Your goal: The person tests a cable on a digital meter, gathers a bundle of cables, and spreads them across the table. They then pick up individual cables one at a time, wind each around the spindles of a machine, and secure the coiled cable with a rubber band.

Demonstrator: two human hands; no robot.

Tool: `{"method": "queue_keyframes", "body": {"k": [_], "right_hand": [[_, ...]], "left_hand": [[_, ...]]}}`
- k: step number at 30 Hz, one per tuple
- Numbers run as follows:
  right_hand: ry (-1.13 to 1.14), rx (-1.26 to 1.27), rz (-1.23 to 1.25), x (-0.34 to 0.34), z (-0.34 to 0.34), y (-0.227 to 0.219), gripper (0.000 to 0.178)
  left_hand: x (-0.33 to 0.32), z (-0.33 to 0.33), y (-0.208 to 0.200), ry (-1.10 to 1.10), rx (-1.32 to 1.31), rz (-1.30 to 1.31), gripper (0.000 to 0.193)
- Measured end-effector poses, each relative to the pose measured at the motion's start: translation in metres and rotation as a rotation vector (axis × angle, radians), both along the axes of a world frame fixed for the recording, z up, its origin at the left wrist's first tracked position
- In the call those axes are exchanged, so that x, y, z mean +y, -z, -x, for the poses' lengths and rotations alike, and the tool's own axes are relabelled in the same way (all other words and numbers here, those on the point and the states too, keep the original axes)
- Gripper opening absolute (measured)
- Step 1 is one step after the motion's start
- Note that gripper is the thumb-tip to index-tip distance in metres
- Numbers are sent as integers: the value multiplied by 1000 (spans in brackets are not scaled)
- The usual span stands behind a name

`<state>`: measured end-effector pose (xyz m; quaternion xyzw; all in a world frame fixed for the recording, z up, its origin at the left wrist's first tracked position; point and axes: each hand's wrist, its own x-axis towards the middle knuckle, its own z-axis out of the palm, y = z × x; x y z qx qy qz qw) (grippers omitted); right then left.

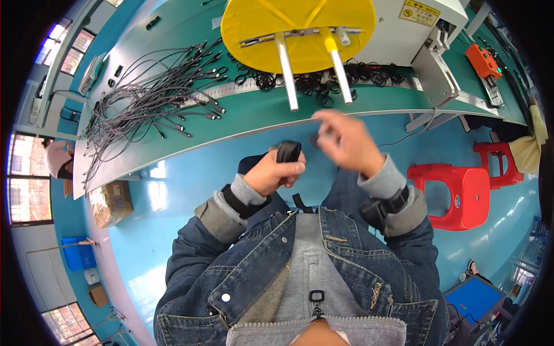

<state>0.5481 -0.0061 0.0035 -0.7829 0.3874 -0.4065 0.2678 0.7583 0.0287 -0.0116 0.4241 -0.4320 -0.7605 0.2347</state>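
Note:
In front of my body, beyond my lap, my left hand [272, 173] is closed around a coiled black cable [288, 151], which stands up above the thumb. My right hand [349, 141] is raised to the right of it, apart from the coil, near the table edge. Motion smears its fingers, and a small dark thing beside them is too blurred to name. Above both hands, a yellow disc [254, 29] with two pale metal posts [287, 75] overhangs the table edge.
Many loose dark cables [138, 92] lie on the green table [242, 112] at left. Small black loops [314, 86] are heaped beneath the disc, by a white machine housing [398, 40]. Red stools [470, 196] stand at right, and a cardboard box [111, 203] sits under the table's left end.

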Motion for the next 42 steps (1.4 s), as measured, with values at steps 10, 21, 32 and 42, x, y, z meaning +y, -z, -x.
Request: {"method": "queue_keyframes", "body": {"k": [10, 21, 32, 42], "right_hand": [[343, 207, 186, -52, 9, 30, 13], [17, -570, -708, 1, -7, -14, 13], [-355, -791, -724, 35, -14, 19, 17], [-322, -795, -1051, 59, 3, 12, 16]], "left_hand": [[-18, -6, 12, -75, 698, -339, 28], [-17, 19, -4, -258, 302, 57, 20], [-14, 16, -6, -134, 129, 152, 11], [-11, 22, -23, 20, -33, 290, 9]]}}
